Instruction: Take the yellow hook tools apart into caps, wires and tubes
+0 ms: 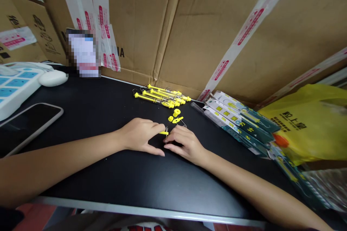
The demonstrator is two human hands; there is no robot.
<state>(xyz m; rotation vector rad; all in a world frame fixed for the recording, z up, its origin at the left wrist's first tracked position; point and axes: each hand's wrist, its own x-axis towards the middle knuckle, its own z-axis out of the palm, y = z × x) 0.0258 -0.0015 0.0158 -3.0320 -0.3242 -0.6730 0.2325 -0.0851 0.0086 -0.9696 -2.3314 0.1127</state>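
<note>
My left hand (139, 135) is curled around a small yellow plastic piece (163, 133), its end showing past the index finger; the rest is hidden under the fingers. My right hand (187, 144), fingers closed in a pinch, holds a thin metal wire hook (166, 138) against the end of that piece. Just beyond the hands lie a yellow flanged cap (176, 112), a smaller yellow cap (170, 118) and a yellow fitting (178, 120) beside some bent wire. Behind them rests a pile of yellow tubular spring scales (159, 96) with wire hooks.
Printed spring scale boxes (235, 119) lie at right, beside a yellow plastic bag (306, 122). At left are a phone (29, 126), a white power strip (18, 86) and a white mouse-like object (53, 78). A blurred-out screen (84, 54) leans on cardboard cartons (135, 18) behind the black table (130, 184).
</note>
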